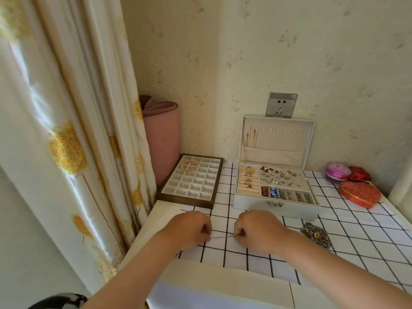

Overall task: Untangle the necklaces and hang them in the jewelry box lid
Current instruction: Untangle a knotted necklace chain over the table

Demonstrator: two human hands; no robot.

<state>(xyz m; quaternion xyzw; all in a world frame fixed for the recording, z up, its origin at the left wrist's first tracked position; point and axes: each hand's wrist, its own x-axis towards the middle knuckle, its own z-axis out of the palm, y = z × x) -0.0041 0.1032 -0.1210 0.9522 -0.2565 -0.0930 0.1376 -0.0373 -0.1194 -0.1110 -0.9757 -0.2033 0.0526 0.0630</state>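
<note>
A thin silver necklace chain (221, 236) is stretched taut between my two hands just above the checked tablecloth. My left hand (191, 228) pinches its left end and my right hand (258, 228) pinches its right end. A tangled heap of more chains (315, 234) lies on the cloth to the right of my right hand. Behind my hands stands the open white jewelry box (276, 190). Its raised lid (276, 137) has a row of hooks, and thin gold necklaces (251, 137) hang at the lid's left end.
A brown compartment tray (191, 181) holding gold bangles (189, 165) sits at the back left. Red and pink round boxes (359, 192) stand at the back right. A curtain hangs on the left, with a pink roll (162, 141) in the corner. A wall socket (281, 105) is above the lid.
</note>
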